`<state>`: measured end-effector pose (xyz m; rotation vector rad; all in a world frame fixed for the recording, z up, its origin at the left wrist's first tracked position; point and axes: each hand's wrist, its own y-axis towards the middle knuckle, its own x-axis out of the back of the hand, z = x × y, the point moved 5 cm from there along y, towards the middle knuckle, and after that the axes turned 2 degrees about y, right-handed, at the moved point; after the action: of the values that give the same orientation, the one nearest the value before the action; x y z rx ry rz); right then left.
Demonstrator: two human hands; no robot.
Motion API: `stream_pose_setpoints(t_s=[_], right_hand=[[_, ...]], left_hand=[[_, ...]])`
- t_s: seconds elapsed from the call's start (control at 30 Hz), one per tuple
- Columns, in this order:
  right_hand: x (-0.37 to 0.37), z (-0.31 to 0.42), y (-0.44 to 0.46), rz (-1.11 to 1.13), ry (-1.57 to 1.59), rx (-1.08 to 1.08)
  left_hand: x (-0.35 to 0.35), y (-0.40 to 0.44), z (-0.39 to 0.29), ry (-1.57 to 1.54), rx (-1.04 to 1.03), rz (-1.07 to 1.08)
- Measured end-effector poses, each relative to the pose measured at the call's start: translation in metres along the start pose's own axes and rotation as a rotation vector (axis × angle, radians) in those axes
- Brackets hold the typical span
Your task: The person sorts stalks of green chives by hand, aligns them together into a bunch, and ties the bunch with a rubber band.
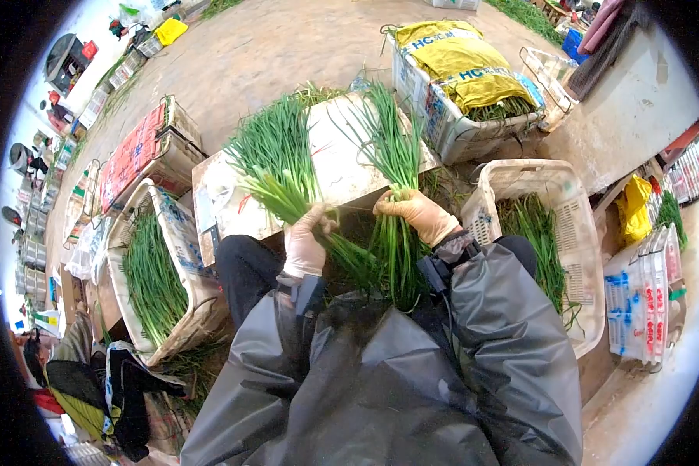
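Two crates flank knees; right fingers closed round green stalks; left fingers' grip unclear.

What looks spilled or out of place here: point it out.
Scraps of greens lie loose beside the basket at left, outside it, so they look spilled. Near them, clothes are bunched untidily, odd beside produce.

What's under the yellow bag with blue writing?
Green leaves show at the near edge of the yellow bag, in the white basket. The rest underneath is covered, so I can't tell.
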<state>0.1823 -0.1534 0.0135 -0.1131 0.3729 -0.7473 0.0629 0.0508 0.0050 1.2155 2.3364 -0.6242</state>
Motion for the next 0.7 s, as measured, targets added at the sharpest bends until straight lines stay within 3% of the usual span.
stream_pose_setpoints(t_s=[0.1,0.2,0.33,0.47,0.5,0.57,0.7], right_hand=[[0.005,-0.004,0.004,0.002,-0.112,0.013],[0.010,0.006,-0.003,-0.007,0.004,0.031],[0.039,0.029,-0.006,-0.144,0.134,0.072],[0.063,0.042,-0.010,-0.364,-0.048,0.296],[0.053,0.047,-0.013,-0.363,0.116,0.307],[0.052,0.046,-0.013,-0.368,0.002,0.276],[0.037,0.044,-0.010,-0.253,-0.131,0.183]], left_hand=[[0.008,0.006,-0.011,-0.128,-0.001,-0.045],[0.024,0.014,-0.021,-0.212,-0.003,-0.147],[0.040,0.017,-0.026,-0.007,0.013,-0.164],[0.022,0.009,-0.001,0.179,0.327,0.087],[0.011,0.002,0.000,0.176,0.349,0.187],[0.000,-0.005,0.008,0.131,0.374,0.384],[-0.008,-0.015,0.019,0.067,0.522,0.442]])
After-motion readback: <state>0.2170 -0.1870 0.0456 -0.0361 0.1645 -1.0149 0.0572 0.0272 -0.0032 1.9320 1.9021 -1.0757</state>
